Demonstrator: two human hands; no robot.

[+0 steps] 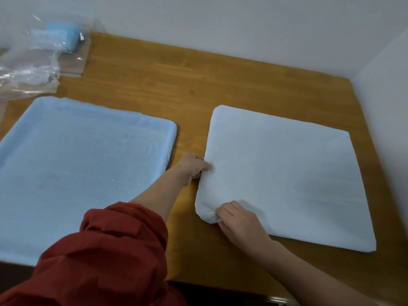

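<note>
Starting nearest, a rolled-up red sleeve (106,250) is seen on the left arm, which is stretched forward over the wooden table (187,85). The near left corner of the white folded towel (287,184) is pinched by the right hand (240,224), fingers curled over bunched cloth. Further on, its left edge is gripped by the left hand (194,166), thumb on top. The towel lies flat on the table's right half, with a light blue towel (77,168) spread just beside it. Crumpled plastic bags (33,62) lie farthest left.
</note>
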